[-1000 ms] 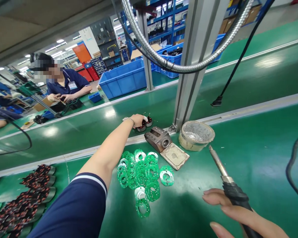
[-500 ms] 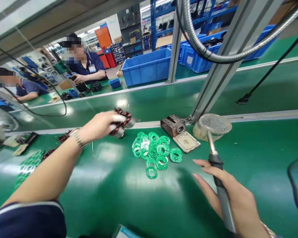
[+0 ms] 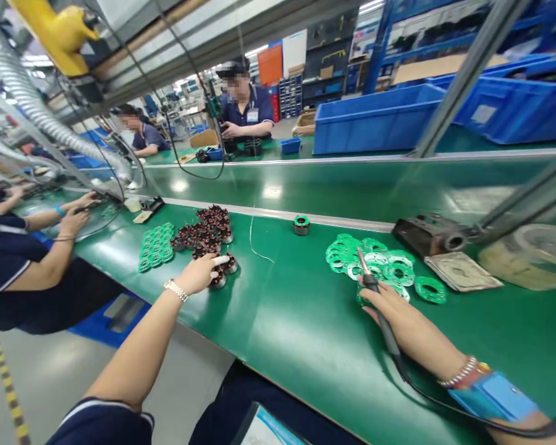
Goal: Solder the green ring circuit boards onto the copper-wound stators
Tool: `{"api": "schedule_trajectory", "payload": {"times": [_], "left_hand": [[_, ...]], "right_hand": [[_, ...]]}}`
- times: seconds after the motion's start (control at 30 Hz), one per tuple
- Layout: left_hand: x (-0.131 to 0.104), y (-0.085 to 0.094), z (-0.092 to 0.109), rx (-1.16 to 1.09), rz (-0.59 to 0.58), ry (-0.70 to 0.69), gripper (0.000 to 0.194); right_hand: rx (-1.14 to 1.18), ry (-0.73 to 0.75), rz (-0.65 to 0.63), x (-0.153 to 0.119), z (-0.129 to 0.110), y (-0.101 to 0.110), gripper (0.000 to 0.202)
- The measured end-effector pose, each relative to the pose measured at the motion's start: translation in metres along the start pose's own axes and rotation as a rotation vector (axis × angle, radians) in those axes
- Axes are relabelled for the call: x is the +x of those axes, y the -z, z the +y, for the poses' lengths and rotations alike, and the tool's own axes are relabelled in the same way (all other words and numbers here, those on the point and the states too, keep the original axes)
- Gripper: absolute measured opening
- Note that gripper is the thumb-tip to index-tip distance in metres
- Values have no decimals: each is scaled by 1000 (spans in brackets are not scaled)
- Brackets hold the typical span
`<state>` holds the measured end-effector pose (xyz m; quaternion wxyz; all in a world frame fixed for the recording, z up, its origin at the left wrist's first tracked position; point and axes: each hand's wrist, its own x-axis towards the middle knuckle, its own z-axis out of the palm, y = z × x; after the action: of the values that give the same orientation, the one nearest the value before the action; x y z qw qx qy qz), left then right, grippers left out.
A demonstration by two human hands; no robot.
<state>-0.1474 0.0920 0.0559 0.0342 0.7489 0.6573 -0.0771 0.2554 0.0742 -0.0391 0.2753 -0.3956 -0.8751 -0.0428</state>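
My left hand has its fingers curled round copper-wound motor stators at the near edge of a pile of similar stators. White covering wraps one of its fingers. My right hand holds a soldering iron, its tip pointing up and away over a heap of green ring-shaped circuit boards. Fingertips of that hand are down at the heap's near edge; whether they pinch a board I cannot tell. A single stator topped with a green board stands upright between the hands.
A panel of green boards lies left of the stators. On the right are a metal iron stand, a square pad and a round tub. A loose wire lies mid-table. A co-worker sits at left.
The view has swung left. My left hand, earlier holding stators above the table, is now down at the stator pile. My right hand has moved with the soldering iron to the green boards.
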Motion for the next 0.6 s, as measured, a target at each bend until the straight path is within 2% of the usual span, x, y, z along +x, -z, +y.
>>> {"api": "schedule_trajectory", "payload": {"times": [0.13, 0.27, 0.37, 0.5, 0.6], "left_hand": [[-25, 0, -13, -9, 106, -74, 37], [-46, -19, -7, 26, 227, -106, 33], [-54, -42, 11, -19, 335, -95, 36], [-63, -65, 51, -242, 325, -332, 39], [-64, -68, 79, -385, 271, -494, 38]], "right_hand": [[-53, 66, -9, 3, 3, -1, 24], [-17, 125, -39, -4, -15, 5, 30], [72, 105, -103, -13, -42, 6, 27], [183, -48, -179, -22, -78, 13, 19], [227, -152, -190, -25, -92, 18, 19]]}}
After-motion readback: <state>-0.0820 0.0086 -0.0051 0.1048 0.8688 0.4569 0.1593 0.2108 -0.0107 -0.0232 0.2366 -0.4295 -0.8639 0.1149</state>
